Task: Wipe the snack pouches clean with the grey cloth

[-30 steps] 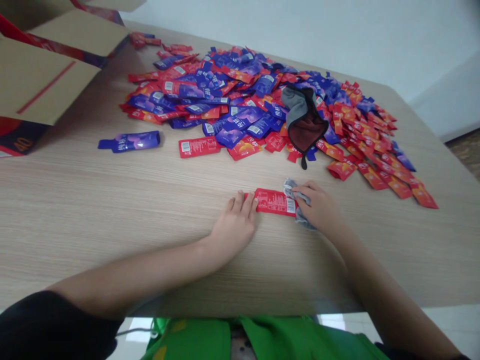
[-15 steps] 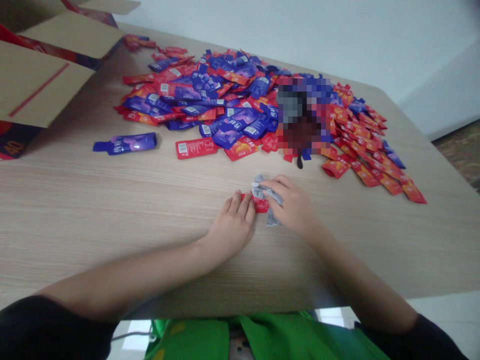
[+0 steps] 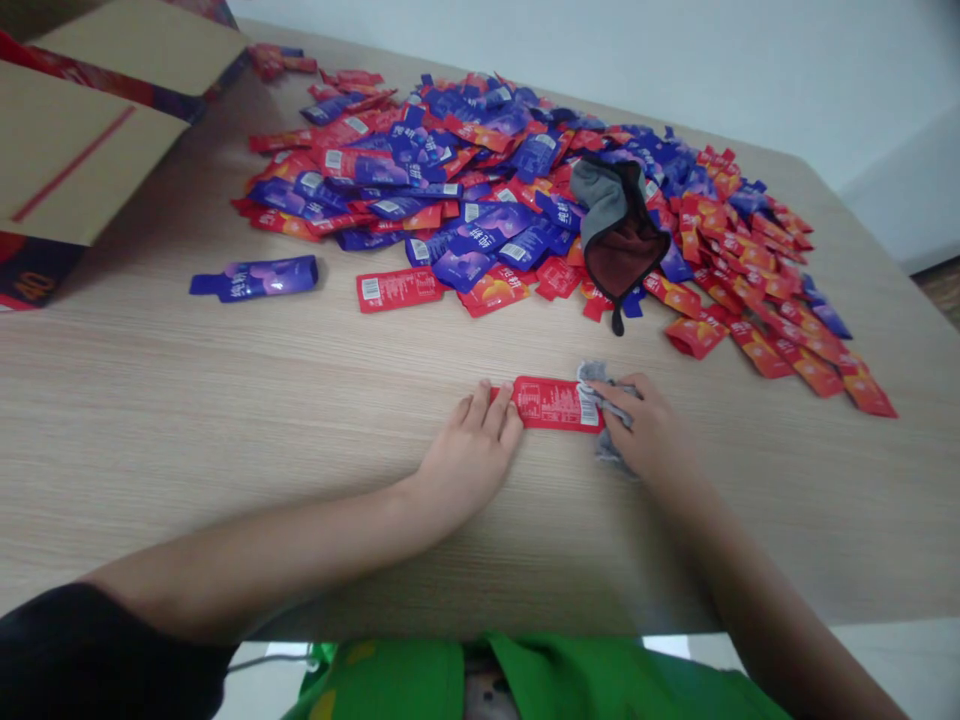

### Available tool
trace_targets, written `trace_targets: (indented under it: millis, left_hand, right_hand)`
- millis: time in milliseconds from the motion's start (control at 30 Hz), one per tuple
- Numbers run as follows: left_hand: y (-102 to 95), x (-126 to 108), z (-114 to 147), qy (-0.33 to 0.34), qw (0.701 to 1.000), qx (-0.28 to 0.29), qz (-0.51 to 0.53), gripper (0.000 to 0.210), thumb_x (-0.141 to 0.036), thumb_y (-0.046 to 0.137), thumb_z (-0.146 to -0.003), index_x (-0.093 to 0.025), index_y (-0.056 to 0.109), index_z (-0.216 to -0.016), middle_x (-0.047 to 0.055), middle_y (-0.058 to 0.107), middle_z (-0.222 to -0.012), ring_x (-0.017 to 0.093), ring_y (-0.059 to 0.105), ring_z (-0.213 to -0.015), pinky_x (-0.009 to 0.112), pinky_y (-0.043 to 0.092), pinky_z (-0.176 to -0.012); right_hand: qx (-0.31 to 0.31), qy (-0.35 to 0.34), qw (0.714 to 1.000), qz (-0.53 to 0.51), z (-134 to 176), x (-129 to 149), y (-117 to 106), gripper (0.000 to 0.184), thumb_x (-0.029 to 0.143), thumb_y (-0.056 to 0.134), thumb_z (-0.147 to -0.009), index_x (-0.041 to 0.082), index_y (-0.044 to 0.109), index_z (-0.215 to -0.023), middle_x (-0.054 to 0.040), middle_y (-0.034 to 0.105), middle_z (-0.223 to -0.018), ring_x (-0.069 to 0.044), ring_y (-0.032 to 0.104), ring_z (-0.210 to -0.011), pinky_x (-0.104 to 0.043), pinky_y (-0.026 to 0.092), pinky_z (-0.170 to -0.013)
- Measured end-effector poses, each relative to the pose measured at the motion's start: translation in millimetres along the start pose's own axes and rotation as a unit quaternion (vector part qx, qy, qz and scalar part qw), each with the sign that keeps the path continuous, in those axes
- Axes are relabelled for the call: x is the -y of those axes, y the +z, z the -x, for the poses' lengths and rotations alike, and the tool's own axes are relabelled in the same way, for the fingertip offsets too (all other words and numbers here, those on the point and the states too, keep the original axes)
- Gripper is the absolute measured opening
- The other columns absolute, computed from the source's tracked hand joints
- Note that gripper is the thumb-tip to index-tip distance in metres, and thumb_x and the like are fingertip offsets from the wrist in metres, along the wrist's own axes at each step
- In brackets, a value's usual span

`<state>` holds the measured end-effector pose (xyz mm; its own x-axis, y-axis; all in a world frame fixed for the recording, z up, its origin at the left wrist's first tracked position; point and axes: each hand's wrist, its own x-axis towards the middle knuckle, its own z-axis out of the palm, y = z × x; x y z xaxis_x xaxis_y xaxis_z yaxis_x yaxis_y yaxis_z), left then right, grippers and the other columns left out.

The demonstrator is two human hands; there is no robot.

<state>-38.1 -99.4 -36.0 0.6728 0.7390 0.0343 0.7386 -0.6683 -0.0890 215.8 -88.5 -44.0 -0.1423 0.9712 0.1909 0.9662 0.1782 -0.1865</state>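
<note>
A flat red pouch [image 3: 551, 403] with a white barcode lies back side up on the table. My left hand [image 3: 480, 440] is closed, its fingers pressed on the narrow left end and pinning it to the tabletop. Bunched in the closed fingers of my right hand [image 3: 652, 430] is a grey cloth [image 3: 619, 448], which touches the pouch's right end beside the barcode. Part of the cloth is hidden under those fingers. Further back, a single purple pouch [image 3: 259, 279] and another red pouch [image 3: 400, 290] lie on the table.
A large heap of red and purple pouches [image 3: 480, 235] spreads across the back of the wooden table [image 3: 225, 420]. A grey and brown cloth [image 3: 626, 250] with black edging lies on the heap. At the left stands an open cardboard box [image 3: 90, 150], flaps folded outward.
My right hand and the grey cloth have slid right along the red pouch, uncovering its printed middle and barcode. My left hand stays on the narrow end. The camera view has shifted slightly.
</note>
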Motion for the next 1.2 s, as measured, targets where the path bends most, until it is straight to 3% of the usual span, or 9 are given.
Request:
trace_targets:
  millis: [133, 267, 333, 433, 567, 733, 1033, 1133, 1200]
  left_hand:
    - [-0.5, -1, 0, -0.005, 1.0, 0.007, 0.0, 0.041, -0.013, 0.042, -0.094, -0.004, 0.053, -0.133, 0.022, 0.05, -0.143, 0.037, 0.047, -0.133, 0.046, 0.048, -0.101]
    - [-0.7, -1, 0, -0.002, 1.0, 0.003, -0.003, 0.041, -0.014, 0.043, -0.094, -0.003, 0.053, -0.133, 0.022, 0.05, -0.144, 0.038, 0.048, -0.133, 0.046, 0.048, -0.101]
    - [-1.0, -1, 0, 0.0, 1.0, 0.0, -0.004, 0.041, -0.014, 0.042, -0.095, -0.003, 0.053, -0.132, 0.023, 0.049, -0.144, 0.038, 0.048, -0.132, 0.046, 0.047, -0.101]
    - [-1.5, 0, 0, -0.001, 1.0, -0.003, 0.0, 0.041, -0.015, 0.041, -0.095, -0.003, 0.052, -0.133, 0.023, 0.052, -0.141, 0.038, 0.048, -0.132, 0.045, 0.047, -0.101]
    - [-1.1, 0, 0, 0.0, 1.0, -0.001, 0.002, 0.039, -0.015, 0.04, -0.096, -0.005, 0.053, -0.132, 0.023, 0.056, -0.137, 0.036, 0.048, -0.133, 0.044, 0.047, -0.101]
    - [-1.0, 1, 0, 0.001, 1.0, 0.0, -0.005, 0.039, -0.015, 0.041, -0.096, -0.006, 0.054, -0.131, 0.021, 0.049, -0.145, 0.037, 0.048, -0.132, 0.044, 0.048, -0.099]
    - [-3.5, -1, -3, -0.005, 1.0, 0.01, -0.01, 0.039, -0.014, 0.042, -0.095, -0.006, 0.053, -0.132, 0.021, 0.05, -0.144, 0.037, 0.05, -0.131, 0.045, 0.048, -0.098]
    - [-6.7, -1, -4, -0.005, 1.0, 0.009, 0.008, 0.039, -0.019, 0.045, -0.094, -0.004, 0.054, -0.129, 0.024, 0.05, -0.143, 0.038, 0.05, -0.129, 0.047, 0.048, -0.097]
    - [-8.3, -1, -5, -0.005, 1.0, 0.004, 0.021, 0.038, -0.023, 0.047, -0.093, -0.005, 0.055, -0.125, 0.024, 0.051, -0.141, 0.039, 0.051, -0.128, 0.047, 0.048, -0.096]
  right_hand:
    - [0.005, 0.011, 0.999, -0.045, -1, -14, -5, 0.038, 0.025, 0.051, -0.089, 0.027, 0.068, -0.123, -0.0076, 0.065, -0.104, -0.022, 0.065, -0.083, -0.036, 0.052, -0.069]
    - [-0.054, 0.006, 0.994, -0.098, -9, 6, -16, 0.039, 0.028, 0.052, -0.09, 0.028, 0.065, -0.126, -0.007, 0.067, -0.102, -0.023, 0.066, -0.086, -0.037, 0.053, -0.073]
    - [-0.061, -0.031, 0.99, -0.12, -11, 27, -18, 0.038, 0.027, 0.052, -0.091, 0.028, 0.064, -0.127, -0.0068, 0.067, -0.106, -0.022, 0.066, -0.09, -0.036, 0.053, -0.075]
    - [-0.016, -0.115, 0.987, -0.11, -11, 56, -12, 0.039, 0.021, 0.051, -0.09, 0.029, 0.065, -0.126, -0.0061, 0.066, -0.112, -0.021, 0.065, -0.095, -0.033, 0.052, -0.077]
    - [0.019, -0.159, 0.985, -0.064, -10, 68, 1, 0.038, 0.015, 0.052, -0.088, 0.029, 0.069, -0.119, -0.0061, 0.066, -0.113, -0.021, 0.064, -0.096, -0.032, 0.051, -0.074]
    - [0.004, -0.104, 0.993, -0.053, -3, 54, 4, 0.028, 0.022, 0.054, -0.089, 0.027, 0.072, -0.109, -0.0074, 0.065, -0.11, -0.021, 0.065, -0.088, -0.033, 0.05, -0.071]
    - [-0.031, 0.073, 0.985, -0.155, 8, 9, -5, 0.019, 0.028, 0.057, -0.085, 0.024, 0.073, -0.096, -0.006, 0.07, -0.098, -0.023, 0.067, -0.088, -0.038, 0.052, -0.076]
    - [-0.03, 0.102, 0.985, -0.133, 9, 1, -18, 0.023, 0.033, 0.059, -0.084, 0.025, 0.071, -0.101, -0.0058, 0.073, -0.095, -0.025, 0.068, -0.085, -0.04, 0.052, -0.074]
    - [-0.011, 0.104, 0.988, -0.117, 9, 0, -26, 0.034, 0.036, 0.059, -0.084, 0.027, 0.068, -0.115, -0.0047, 0.074, -0.088, -0.025, 0.069, -0.078, -0.039, 0.052, -0.069]
